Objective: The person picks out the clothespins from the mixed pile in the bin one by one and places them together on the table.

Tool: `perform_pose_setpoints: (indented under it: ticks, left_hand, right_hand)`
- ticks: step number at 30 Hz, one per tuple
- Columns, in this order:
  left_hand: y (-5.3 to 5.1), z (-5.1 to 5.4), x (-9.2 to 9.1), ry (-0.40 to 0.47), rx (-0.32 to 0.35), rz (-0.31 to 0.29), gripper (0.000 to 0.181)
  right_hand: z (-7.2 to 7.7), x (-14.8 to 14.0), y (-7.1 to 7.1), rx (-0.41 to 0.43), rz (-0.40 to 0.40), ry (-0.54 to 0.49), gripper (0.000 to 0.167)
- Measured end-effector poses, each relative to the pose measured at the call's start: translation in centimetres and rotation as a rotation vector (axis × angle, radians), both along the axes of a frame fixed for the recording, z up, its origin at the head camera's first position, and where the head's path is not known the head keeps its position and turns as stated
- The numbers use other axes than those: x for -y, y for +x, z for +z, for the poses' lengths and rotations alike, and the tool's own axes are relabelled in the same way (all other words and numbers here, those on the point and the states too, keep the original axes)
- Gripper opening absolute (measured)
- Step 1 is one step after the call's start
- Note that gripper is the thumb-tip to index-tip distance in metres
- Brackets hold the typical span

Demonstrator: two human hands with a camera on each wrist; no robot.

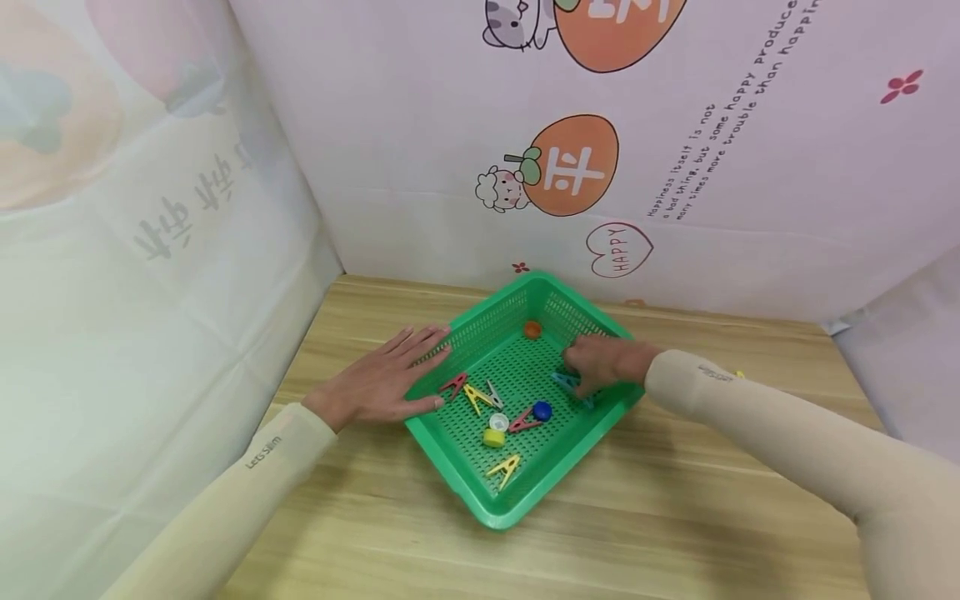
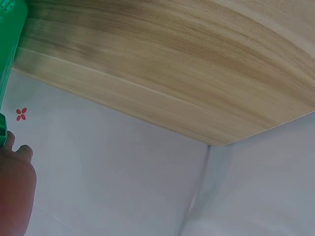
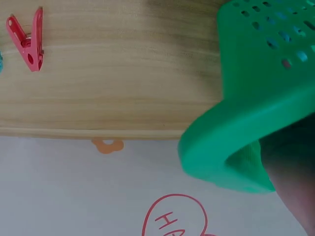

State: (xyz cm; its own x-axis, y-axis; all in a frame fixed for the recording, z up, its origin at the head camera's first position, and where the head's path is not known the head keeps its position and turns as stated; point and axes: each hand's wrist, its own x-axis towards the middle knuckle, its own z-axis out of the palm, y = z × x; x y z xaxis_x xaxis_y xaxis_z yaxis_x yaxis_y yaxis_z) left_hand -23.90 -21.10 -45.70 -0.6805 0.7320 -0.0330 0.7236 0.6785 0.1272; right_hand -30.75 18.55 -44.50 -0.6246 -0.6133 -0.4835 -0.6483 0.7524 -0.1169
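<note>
A green basket [image 1: 459, 482] [image 2: 7, 46] [image 3: 246, 113] holds several clothespins and round caps. My left hand [image 1: 386, 383] [image 2: 17, 187] rests on its left rim, fingers spread and fairly straight. Inside the right part, my right hand [image 1: 603, 362] [image 3: 295, 169] reaches down with bent fingers beside a blue clothespin [image 1: 564, 381]; whether they pinch anything is hidden. Left of centre lie a red clothespin [image 1: 454, 384], a yellow one [image 1: 477, 398] and a white one [image 1: 494, 394]. Nearer are a blue cap [image 1: 542, 411], a white cap [image 1: 498, 423] and a yellow cap [image 1: 494, 437].
The basket stands at an angle on a wooden table [image 1: 360, 533]. An orange cap [image 1: 532, 330] lies in its far corner. Outside it, the right wrist view shows a red clothespin [image 3: 30, 44] on the table. Printed white sheets [image 1: 420, 183] hang behind and at the sides.
</note>
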Motion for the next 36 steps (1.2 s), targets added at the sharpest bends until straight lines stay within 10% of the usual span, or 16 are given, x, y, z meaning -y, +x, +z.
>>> perform_pose_setpoints:
  ticks: [19, 36]
  left_hand:
    - [-0.1, 0.0, -0.2, -0.009, -0.004, -0.004, 0.088]
    - [0.2, 0.2, -0.2, -0.004, 0.016, 0.010, 0.087]
  right_hand:
    - [-0.8, 0.4, 0.2, -0.023, -0.016, 0.048, 0.022]
    - [4.1, -0.5, -1.0, -0.125, -0.010, -0.199, 0.030]
